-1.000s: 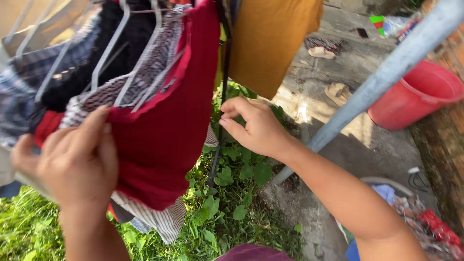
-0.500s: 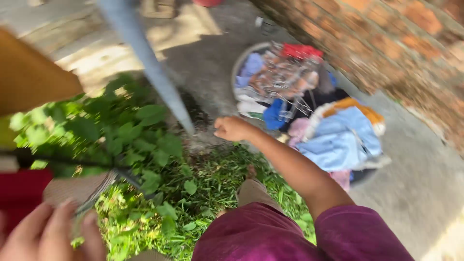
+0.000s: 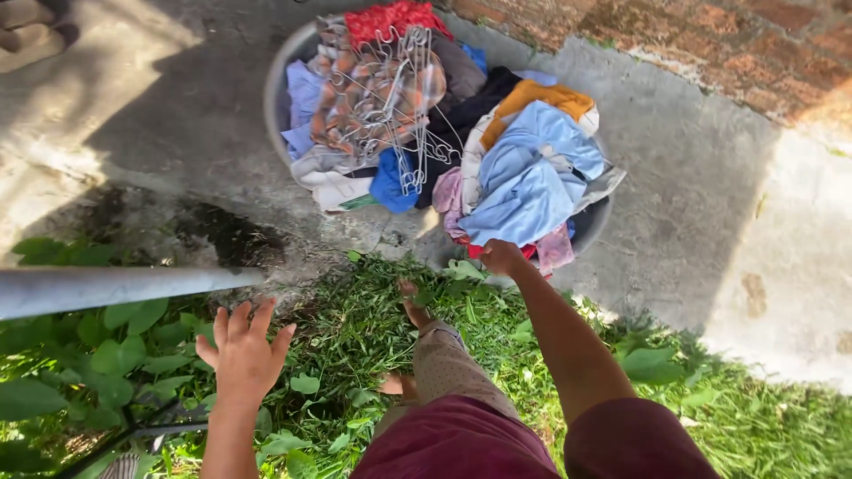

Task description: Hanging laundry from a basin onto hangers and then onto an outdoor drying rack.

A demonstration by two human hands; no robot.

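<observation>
Setting: outdoor yard, seen from above; concrete ground (image 3: 710, 177) across the top, brick wall (image 3: 710, 35) at upper right, grass (image 3: 497, 328) and leafy weeds (image 3: 115, 355) along the bottom.
Far left: grey metal pole (image 3: 115, 288) runs level from the left edge over the weeds; its near end stops just above the left hand.
Left hand: left hand (image 3: 241, 350) is raised over the grass, palm down, fingers spread wide; the grip is fully open and holds nothing, touches nothing.
Centre bottom: person's leg in patterned trousers (image 3: 444, 364) and bare foot (image 3: 413, 306) on the grass; maroon garment (image 3: 461, 443) at the bottom edge.
Basin: round grey basin (image 3: 280, 80) sits on the concrete just beyond the grass edge, heaped with laundry.
Basin contents, left to right: tangle of wire hangers (image 3: 390, 98) on a plaid cloth, red cloth (image 3: 395, 18) at the top, dark garment in the middle, light blue garment (image 3: 532, 177) with an orange piece (image 3: 537, 93) above it on the right.
Right hand: right hand (image 3: 501, 257) is stretched forward to the basin's near rim, at the bottom edge of the light blue garment and a pink cloth (image 3: 555, 248); the fingers are curled under. Whether the grip has closed on any cloth cannot be told.
</observation>
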